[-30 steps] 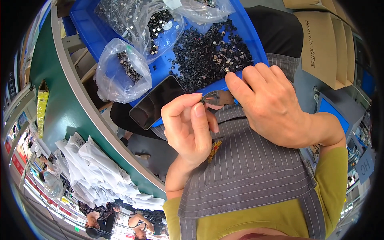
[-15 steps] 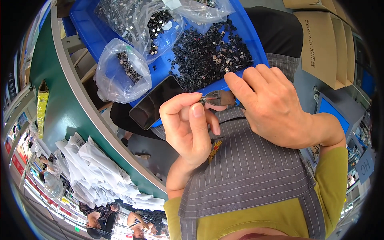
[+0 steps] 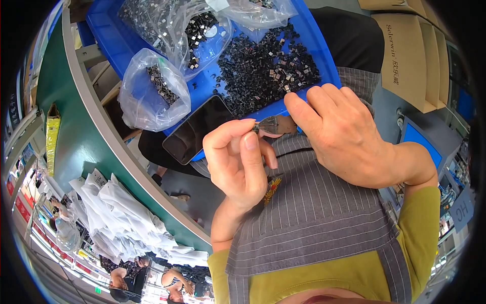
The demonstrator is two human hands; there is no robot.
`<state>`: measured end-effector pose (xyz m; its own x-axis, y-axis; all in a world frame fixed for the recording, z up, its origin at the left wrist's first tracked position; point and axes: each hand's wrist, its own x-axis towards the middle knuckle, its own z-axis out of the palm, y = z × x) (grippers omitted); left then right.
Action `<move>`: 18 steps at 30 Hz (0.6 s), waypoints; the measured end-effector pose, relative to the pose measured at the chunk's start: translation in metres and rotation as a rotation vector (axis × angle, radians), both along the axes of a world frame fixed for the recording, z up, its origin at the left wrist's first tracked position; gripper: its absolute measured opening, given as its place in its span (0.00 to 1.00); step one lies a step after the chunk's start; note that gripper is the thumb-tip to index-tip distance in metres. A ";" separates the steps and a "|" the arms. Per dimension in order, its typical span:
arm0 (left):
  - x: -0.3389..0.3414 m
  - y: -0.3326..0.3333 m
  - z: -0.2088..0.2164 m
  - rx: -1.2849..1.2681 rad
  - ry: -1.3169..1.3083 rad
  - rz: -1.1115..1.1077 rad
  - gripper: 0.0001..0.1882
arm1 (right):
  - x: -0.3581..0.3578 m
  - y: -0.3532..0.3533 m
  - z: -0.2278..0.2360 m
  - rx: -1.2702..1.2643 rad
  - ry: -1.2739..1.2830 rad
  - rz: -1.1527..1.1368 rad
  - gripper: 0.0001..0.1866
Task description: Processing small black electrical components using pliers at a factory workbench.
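My left hand (image 3: 235, 162) is closed in a pinch, thumb against index finger, on a small black part (image 3: 256, 128). My right hand (image 3: 344, 134) is curled beside it, just to the right, with most of its fingertips hidden beneath the palm. Between the two hands lies a dark, leaf-shaped, slightly shiny piece (image 3: 276, 125); whether it is a tool's tip cannot be made out. Beyond them, a blue tray (image 3: 202, 87) holds a heap of small black parts (image 3: 253, 71), some with shiny metal faces. The right index knuckle is close to the tray's near edge.
A black phone (image 3: 197, 129) rests at the tray's near left edge. Clear plastic bags (image 3: 177, 109) of small parts are in the tray. To the left curves a green table (image 3: 114, 137) with white bags (image 3: 116, 207). Cardboard boxes (image 3: 405, 61) stand at far right. Other people sit lower left.
The leaf-shaped piece between my hands has turned slightly and looks darker. Both hands hold nearly the same place and pose.
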<state>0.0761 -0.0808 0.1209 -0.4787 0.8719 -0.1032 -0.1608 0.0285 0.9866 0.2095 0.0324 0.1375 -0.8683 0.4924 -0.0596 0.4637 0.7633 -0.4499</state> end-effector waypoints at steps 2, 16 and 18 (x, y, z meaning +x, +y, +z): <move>0.000 0.000 0.000 0.005 -0.040 0.007 0.09 | 0.000 -0.001 0.000 -0.001 0.020 -0.015 0.11; -0.002 0.004 0.001 0.006 -0.325 -0.015 0.09 | 0.003 0.004 0.011 -0.417 -0.059 0.027 0.23; 0.000 0.005 0.001 -0.023 -0.246 -0.001 0.10 | 0.003 0.003 0.008 -0.345 -0.041 0.018 0.24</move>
